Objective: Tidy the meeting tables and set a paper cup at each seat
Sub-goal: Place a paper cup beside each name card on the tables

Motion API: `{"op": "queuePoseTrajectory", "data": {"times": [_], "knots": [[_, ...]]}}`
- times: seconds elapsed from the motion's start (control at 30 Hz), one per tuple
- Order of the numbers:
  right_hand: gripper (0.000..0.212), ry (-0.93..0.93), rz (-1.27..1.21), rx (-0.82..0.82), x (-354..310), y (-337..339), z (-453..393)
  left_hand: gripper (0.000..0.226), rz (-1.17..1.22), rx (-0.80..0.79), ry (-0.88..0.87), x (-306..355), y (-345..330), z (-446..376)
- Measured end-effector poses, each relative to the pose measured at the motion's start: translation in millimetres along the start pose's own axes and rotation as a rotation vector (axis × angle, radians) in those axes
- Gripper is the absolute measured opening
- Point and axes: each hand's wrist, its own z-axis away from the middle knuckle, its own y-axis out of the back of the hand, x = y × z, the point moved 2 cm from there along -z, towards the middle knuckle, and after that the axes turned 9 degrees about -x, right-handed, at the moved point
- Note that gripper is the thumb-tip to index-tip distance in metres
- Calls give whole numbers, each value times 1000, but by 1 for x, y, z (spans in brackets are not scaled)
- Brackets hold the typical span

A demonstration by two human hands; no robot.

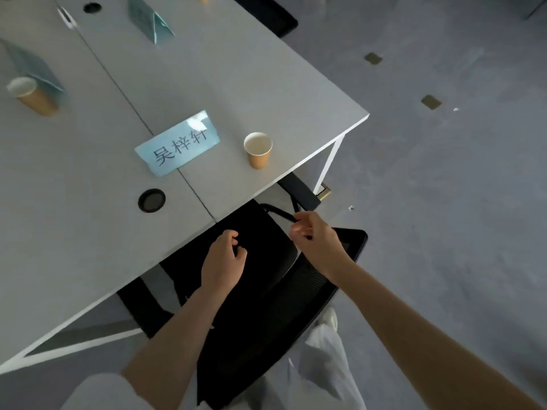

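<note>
A brown paper cup [258,150] stands upright near the grey table's [225,78] front corner, right of a blue name card [177,142]. A second paper cup [32,96] stands at the far left beside another folded blue card [32,66]. A black mesh office chair [266,291] is pushed partly under the table edge. My left hand [223,260] hovers over the chair's seat with its fingers loosely curled and nothing in it. My right hand [315,238] has its fingers closed at the end of the chair's black armrest [276,213].
A third blue tent card [149,17] stands at the back of the table. Round cable grommets [151,200] sit in the tabletop. Another black chair [272,16] is at the far side. The grey floor [444,202] to the right has small brass floor sockets [431,102].
</note>
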Motion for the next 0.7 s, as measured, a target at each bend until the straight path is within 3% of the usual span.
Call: {"op": "queuePoseTrajectory", "data": {"times": [0.23,0.43,0.7], "knots": [[39,182,358,-255,10,49,-54,33,249,143,187,27,-5,-22],[50,134,286,-277,-7,57,-123,36,163,279,210,35,3,-50],[77,84,234,-232,-14,44,-243,52,3,335,271,3,24,-146]]}}
